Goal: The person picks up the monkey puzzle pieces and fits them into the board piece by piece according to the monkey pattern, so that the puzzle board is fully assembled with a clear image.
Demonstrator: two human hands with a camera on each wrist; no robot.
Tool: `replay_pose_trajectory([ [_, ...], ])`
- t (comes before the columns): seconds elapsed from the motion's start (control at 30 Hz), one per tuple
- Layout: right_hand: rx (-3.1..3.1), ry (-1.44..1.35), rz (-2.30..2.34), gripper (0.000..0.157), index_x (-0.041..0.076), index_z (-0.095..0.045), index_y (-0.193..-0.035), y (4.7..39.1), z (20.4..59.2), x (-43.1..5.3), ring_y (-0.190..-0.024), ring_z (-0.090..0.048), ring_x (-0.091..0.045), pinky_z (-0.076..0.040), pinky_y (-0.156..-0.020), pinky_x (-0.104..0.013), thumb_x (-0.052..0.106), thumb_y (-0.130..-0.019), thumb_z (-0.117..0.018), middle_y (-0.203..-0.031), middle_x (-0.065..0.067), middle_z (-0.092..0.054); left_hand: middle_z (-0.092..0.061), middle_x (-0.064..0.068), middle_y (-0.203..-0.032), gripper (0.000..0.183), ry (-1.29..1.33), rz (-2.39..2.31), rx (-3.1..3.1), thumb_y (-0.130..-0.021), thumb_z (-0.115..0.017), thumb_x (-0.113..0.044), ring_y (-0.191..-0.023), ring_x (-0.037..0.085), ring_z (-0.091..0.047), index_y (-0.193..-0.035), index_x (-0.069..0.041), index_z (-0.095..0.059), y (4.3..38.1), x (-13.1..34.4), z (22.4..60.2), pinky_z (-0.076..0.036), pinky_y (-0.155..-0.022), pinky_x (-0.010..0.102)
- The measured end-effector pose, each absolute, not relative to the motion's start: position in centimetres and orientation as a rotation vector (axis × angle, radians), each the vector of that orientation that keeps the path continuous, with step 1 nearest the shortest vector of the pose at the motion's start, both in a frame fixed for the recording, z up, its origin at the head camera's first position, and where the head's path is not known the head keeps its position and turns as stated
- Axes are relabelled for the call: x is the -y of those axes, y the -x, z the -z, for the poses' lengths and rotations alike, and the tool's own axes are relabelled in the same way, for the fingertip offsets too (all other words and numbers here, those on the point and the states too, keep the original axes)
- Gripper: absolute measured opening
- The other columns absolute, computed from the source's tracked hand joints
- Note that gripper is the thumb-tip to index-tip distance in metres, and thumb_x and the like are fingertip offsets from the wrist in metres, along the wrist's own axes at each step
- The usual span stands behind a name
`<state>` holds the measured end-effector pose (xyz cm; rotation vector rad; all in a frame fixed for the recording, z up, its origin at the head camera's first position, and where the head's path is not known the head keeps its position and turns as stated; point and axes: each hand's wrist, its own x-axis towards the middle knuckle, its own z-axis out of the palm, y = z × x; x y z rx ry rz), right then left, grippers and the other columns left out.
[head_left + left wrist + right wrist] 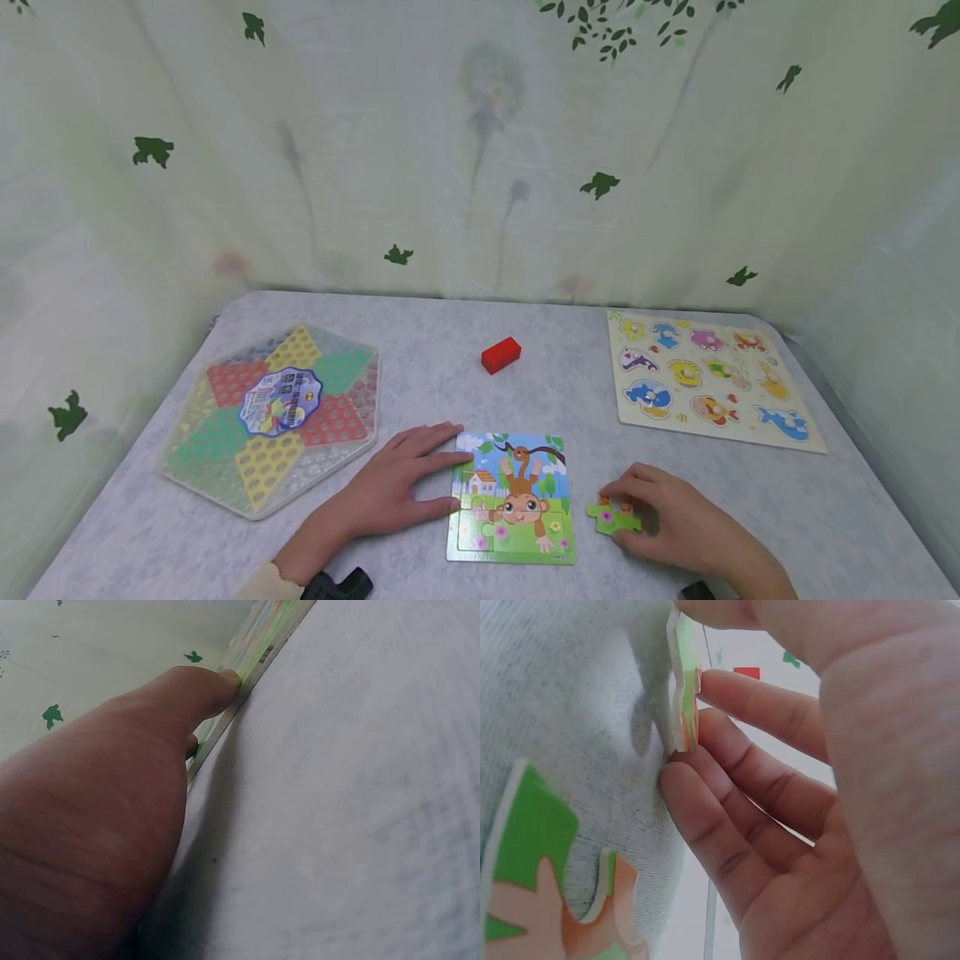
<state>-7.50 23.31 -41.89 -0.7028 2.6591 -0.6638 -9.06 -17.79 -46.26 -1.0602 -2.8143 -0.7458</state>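
A monkey jigsaw puzzle (pixel 517 507) in a thin tray lies flat at the front middle of the table. My left hand (pixel 408 475) rests at its left side, fingers extended, with the fingertips and thumb on the edge. In the left wrist view the thumb (pixel 214 688) touches the puzzle's rim. To the right, my right hand (pixel 671 517) pinches a green puzzle piece (pixel 611 518) between thumb and fingers, seen edge-on in the right wrist view. A loose puzzle piece (pixel 536 877), green with a tan hand shape, also shows in the right wrist view.
A hexagonal checkers board (pixel 341 379) under clear plastic lies at the left. The red block (pixel 501 355) stands behind the puzzle. At the back right is a wooden animal puzzle board (pixel 622 400). A leaf-patterned curtain (pixel 480 167) hangs behind the table.
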Motion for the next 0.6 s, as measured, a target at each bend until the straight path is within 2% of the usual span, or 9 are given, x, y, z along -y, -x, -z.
replay_pose_trajectory([
  [0.37,-2.661,0.748,0.693,0.030,0.035,-0.071,-0.115,7.76,41.41,-22.93,-0.087,-0.050,0.003,-0.048,-0.073,-0.022,0.042,-0.087,-0.081,-0.105,0.018,-0.056,-0.043,-0.002,-0.162,0.055,1.052,0.750,2.829,-0.096,-0.062,-0.063,-0.150,0.023,-0.040,-0.144,-0.035,-0.061,9.02,17.71,46.17,-0.037,-0.116,0.052],
  [0.6,-2.659,0.770,0.713,0.027,0.037,-0.071,-0.115,7.85,41.35,-22.66,-0.090,-0.052,0.003,-0.051,-0.076,-0.024,0.043,-0.089,-0.079,-0.105,0.022,-0.059,-0.044,-0.002,-0.162,0.055,1.059,0.747,2.806,-0.095,-0.064,-0.062,-0.149,0.023,-0.041,-0.143,-0.035,-0.061,9.08,17.72,46.21,-0.037,-0.116,0.050],
])
